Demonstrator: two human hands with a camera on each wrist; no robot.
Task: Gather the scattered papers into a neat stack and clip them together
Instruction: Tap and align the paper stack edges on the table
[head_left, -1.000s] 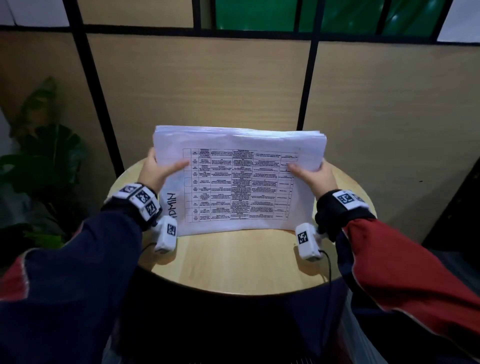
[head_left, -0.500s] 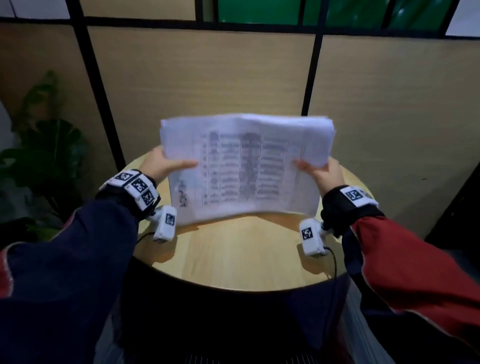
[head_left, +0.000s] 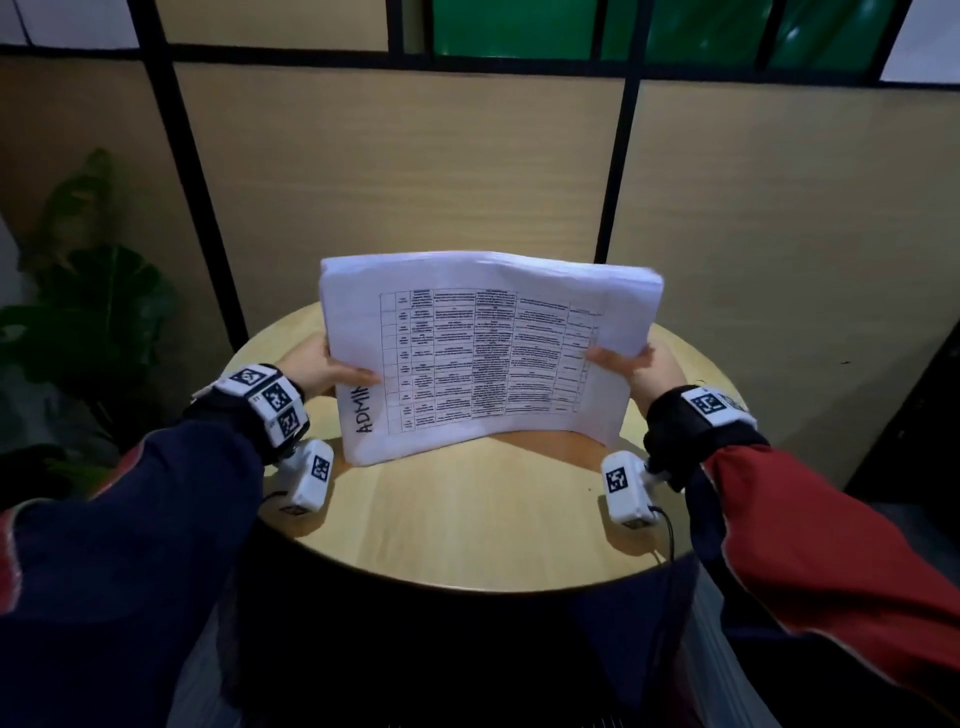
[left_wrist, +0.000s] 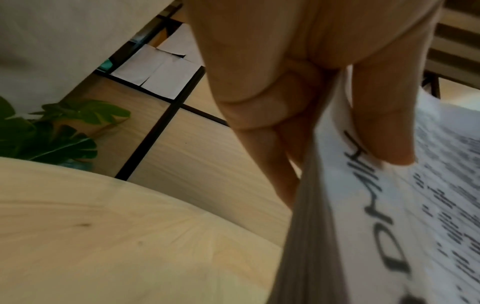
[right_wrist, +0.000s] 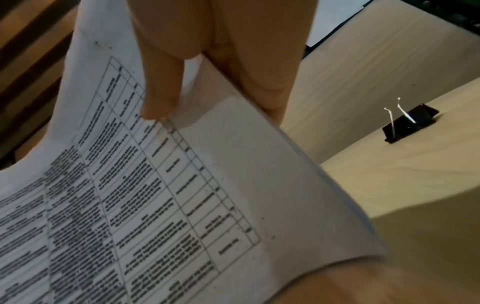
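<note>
Here, left hand (head_left: 317, 366) pinching the left edge of a thick stack of white printed papers (head_left: 483, 353), thumb pressed flat on the front sheet just beside the handwritten "ADMIN", the other fingers (left_wrist: 262, 156) curled behind the stack. Likewise the right hand (head_left: 641, 371) pinching the right edge, thumb on the front over the last column of the printed table, remaining fingers (right_wrist: 262, 78) tucked behind the sheets. Held upright between both hands, tilted slightly back and bowed a little in the middle, lower left corner down at the round light wooden bench (head_left: 467, 525), lower right corner raised off it. Sheet edges fairly even along the left side in the left wrist view, a little fanned along the top in the head view. Off to the right on the bench, well apart from the stack, a black binder clip (right_wrist: 410, 126) lying with its two silver wire handles sticking up, seen only from the right wrist. White tracking blocks with black-and-white markers (head_left: 306, 480) strapped at both wrists, one hanging under each, above the bench top. Dark blue sleeve (head_left: 130, 545) on the left arm, red sleeve (head_left: 831, 561) on the right. Behind the bench, tan wood-grain wall panels with black frames (head_left: 395, 182); at far left, a green leafy plant (head_left: 88, 312).
</note>
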